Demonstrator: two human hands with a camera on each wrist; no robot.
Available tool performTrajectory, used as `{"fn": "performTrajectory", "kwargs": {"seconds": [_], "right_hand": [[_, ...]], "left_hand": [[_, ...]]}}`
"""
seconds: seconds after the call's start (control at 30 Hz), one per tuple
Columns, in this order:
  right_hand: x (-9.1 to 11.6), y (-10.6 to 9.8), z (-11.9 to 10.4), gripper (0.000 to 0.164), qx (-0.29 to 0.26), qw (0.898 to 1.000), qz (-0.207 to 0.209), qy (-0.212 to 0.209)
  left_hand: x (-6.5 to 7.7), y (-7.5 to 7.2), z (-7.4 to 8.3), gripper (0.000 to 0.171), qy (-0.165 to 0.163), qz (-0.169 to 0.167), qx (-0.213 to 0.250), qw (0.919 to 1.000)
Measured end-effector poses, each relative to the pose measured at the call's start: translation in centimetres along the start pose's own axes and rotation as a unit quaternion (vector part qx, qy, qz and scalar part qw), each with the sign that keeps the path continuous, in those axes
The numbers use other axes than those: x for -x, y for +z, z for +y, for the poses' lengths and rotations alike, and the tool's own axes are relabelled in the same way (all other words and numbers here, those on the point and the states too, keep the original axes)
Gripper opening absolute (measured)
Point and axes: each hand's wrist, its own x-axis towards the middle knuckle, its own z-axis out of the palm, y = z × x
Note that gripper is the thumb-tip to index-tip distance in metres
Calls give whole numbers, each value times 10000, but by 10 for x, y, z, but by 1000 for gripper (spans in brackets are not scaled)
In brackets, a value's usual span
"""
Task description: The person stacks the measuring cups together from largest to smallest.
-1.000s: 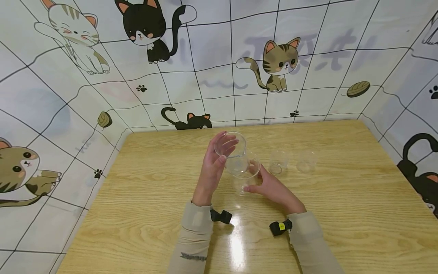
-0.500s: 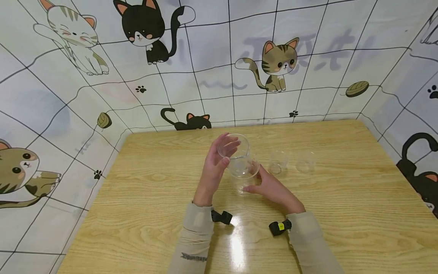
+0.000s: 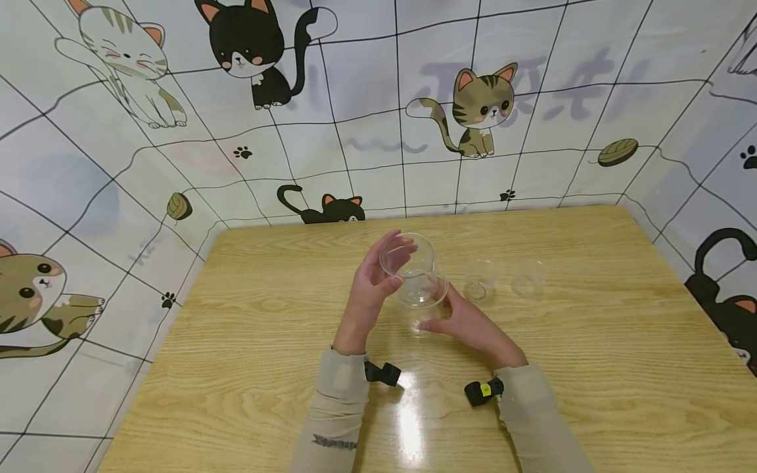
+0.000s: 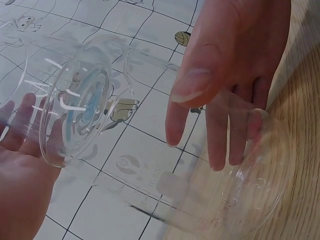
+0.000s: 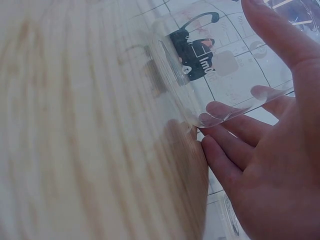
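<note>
My left hand (image 3: 368, 286) holds a clear glass beaker (image 3: 421, 268), the thumb on its near side and the fingers behind it. White print marks this beaker (image 4: 150, 182) in the left wrist view. Just below it, a second clear glass beaker (image 3: 417, 314) sits in the grip of my right hand (image 3: 470, 323), between thumb and fingers. The left beaker's lower end overlaps the second beaker's rim in the head view. White lettering shows on the second beaker (image 5: 202, 65) in the right wrist view, with fingertips along its lower edge.
Two more clear glass vessels stand on the wooden table (image 3: 248, 328) to the right of my hands: one nearer (image 3: 480, 282), one farther right (image 3: 528, 281). A cat-patterned cloth wall (image 3: 367, 131) rises behind the table and along both sides.
My left hand and its beaker have shifted slightly right and toward me, so the two beakers overlap more. The right hand and its beaker stay nearly in place.
</note>
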Motion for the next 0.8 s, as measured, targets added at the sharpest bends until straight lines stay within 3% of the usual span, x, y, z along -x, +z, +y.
{"fn": "performTrajectory", "kwargs": {"seconds": [0.3, 0.57, 0.8], "right_hand": [[-1, 1, 2, 86, -24, 10000, 12, -24], [-13, 5, 31, 87, 28, 9999, 119, -50], [-14, 5, 35, 87, 113, 9998, 159, -101]], "left_hand": [[1, 0, 1, 72, -85, 1, 14, 10000], [1, 0, 1, 72, -138, -1, 47, 9999], [1, -1, 0, 75, -191, 25, -75, 9998]]}}
